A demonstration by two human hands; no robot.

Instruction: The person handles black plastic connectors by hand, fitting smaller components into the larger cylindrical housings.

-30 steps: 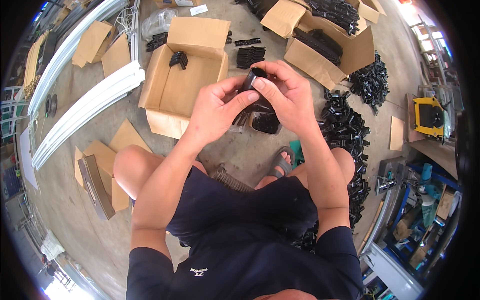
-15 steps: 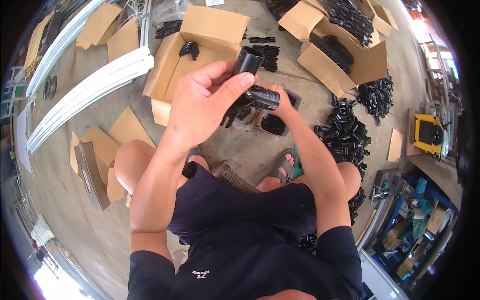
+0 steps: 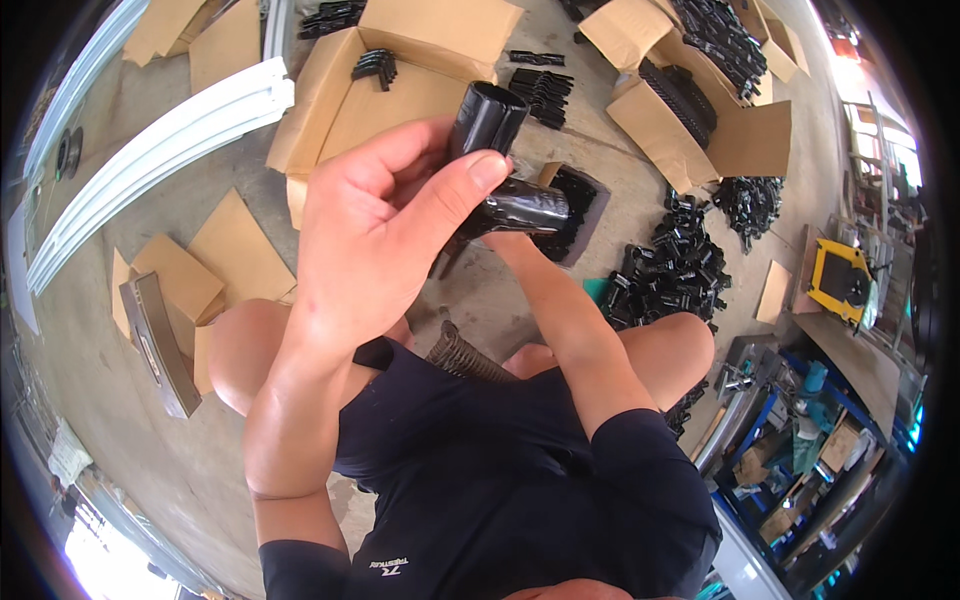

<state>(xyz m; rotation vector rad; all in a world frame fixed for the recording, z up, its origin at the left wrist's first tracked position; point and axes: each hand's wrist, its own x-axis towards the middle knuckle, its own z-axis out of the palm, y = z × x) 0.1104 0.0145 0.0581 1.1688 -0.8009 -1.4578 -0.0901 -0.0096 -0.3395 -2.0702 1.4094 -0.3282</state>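
My left hand (image 3: 375, 210) is closed around a glossy black pipe fitting (image 3: 525, 206) with two short tube arms, held up in front of me. Its thumb presses on the side between the arms; one arm points up, the other to the right. My right hand (image 3: 508, 242) is just behind and below the fitting, which covers its fingers, so I cannot see whether they grip anything. Beyond it on the floor stands a small open box (image 3: 602, 200) holding small black pieces.
An open carton (image 3: 335, 110) with a few black fittings stands ahead on the left. Another carton (image 3: 755, 135), ahead right, holds rows of black parts. Heaps of black fittings (image 3: 670, 275) lie by my right knee. White rails (image 3: 170, 150) and flattened cardboard (image 3: 240, 245) are at left.
My right hand has moved left from beside the small box to behind the fitting. The fitting remains in my left hand and looks slightly nearer. The whole view has shifted a little.
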